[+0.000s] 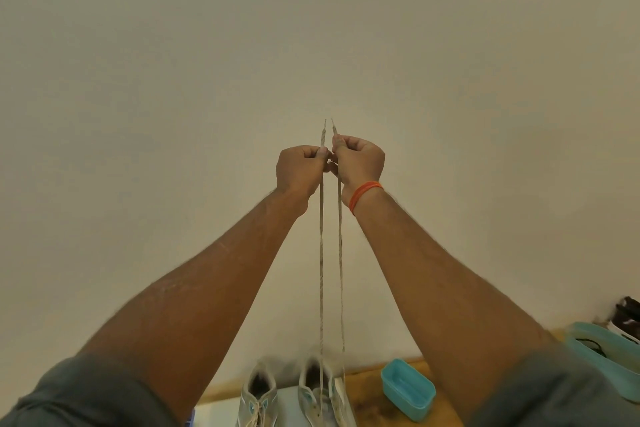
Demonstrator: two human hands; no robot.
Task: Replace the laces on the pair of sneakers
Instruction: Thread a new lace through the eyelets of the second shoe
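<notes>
We've got the pale speckled lace (321, 253) pulled up taut in two strands from the right sneaker (323, 395), left hand (300, 172) and right hand (358, 163) fingers each pinching one strand near its tip, left sneaker (259, 397) laced beside it, teal tub (408, 390) on desk (367, 402).

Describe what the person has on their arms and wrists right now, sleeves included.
Both forearms are bare. Dark grey fabric sleeves are pushed up near the elbows, one on the left arm and one on the right arm. A band of thin orange threads circles the right wrist below the right hand. The left hand and its wrist carry nothing.
</notes>
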